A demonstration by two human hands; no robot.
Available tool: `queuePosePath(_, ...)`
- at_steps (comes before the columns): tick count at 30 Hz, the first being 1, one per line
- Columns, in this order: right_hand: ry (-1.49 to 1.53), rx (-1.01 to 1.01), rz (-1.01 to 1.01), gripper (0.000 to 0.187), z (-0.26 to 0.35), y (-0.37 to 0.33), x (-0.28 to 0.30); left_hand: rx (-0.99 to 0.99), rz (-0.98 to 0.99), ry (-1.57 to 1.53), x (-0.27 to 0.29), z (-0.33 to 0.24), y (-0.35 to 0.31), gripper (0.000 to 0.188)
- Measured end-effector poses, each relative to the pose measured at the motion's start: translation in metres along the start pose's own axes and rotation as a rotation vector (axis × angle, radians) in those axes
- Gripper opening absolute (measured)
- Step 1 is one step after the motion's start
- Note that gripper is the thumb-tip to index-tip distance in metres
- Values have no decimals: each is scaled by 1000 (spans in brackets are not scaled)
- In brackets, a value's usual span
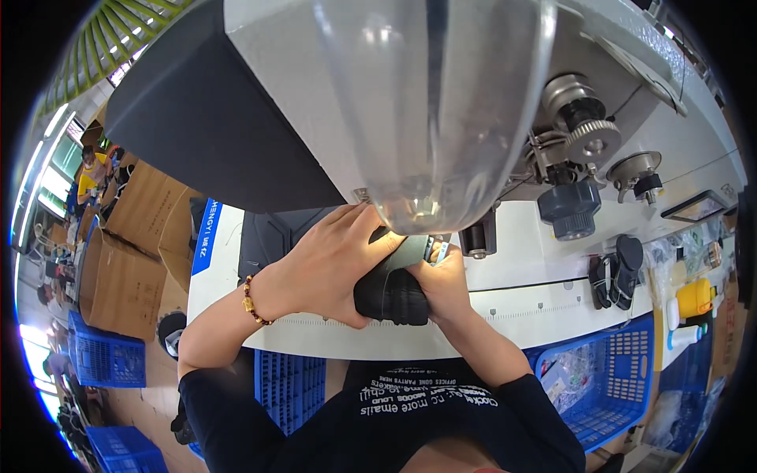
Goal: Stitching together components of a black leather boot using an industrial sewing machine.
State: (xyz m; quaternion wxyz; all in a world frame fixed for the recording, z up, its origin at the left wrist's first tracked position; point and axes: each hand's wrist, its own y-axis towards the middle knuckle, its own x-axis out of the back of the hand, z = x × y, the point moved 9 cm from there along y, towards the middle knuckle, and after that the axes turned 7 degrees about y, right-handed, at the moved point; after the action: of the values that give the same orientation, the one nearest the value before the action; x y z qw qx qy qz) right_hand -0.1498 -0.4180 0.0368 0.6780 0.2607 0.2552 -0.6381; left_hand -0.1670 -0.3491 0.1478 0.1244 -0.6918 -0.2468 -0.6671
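Under the head of a white sewing machine [292, 87], a black sewn fabric piece [392, 298] with a grey-green strip lies on the white table. Its exact kind I cannot make out. My left hand [331, 256], a beaded bracelet at its wrist, presses over the left side of the piece, thumb and fingers curled around it. From the right, my right hand [443, 285] pinches the piece's edge close to the lit needle area. A clear plastic shield [441, 118] hides the needle and some fingertips. More black material [272, 240] lies flat behind my left hand.
Tension knobs [572, 209] jut from the machine's right side. Black bundled pieces [617, 272] and a yellow container [694, 299] sit on the right. Blue baskets [611, 418] stand below the table. Cardboard boxes [126, 276] and a person in yellow [93, 175] are at the left.
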Motion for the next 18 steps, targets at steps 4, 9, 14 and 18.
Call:
queuePosePath(4,-62,7,-50,15,-8,-1,6,-10,16,-2,-6,6,-3,66)
queuePosePath(9,-145,97,-72,16,-15,-2,11,22,163,102,-24,15,-9,91)
queuePosePath(14,-145,169,-82,10,-12,-4,3,-28,138,227,-20,8,-9,99)
queuePosePath(18,-77,204,-68,10,-8,-4,-1,-11,194,260,-21,6,-8,102)
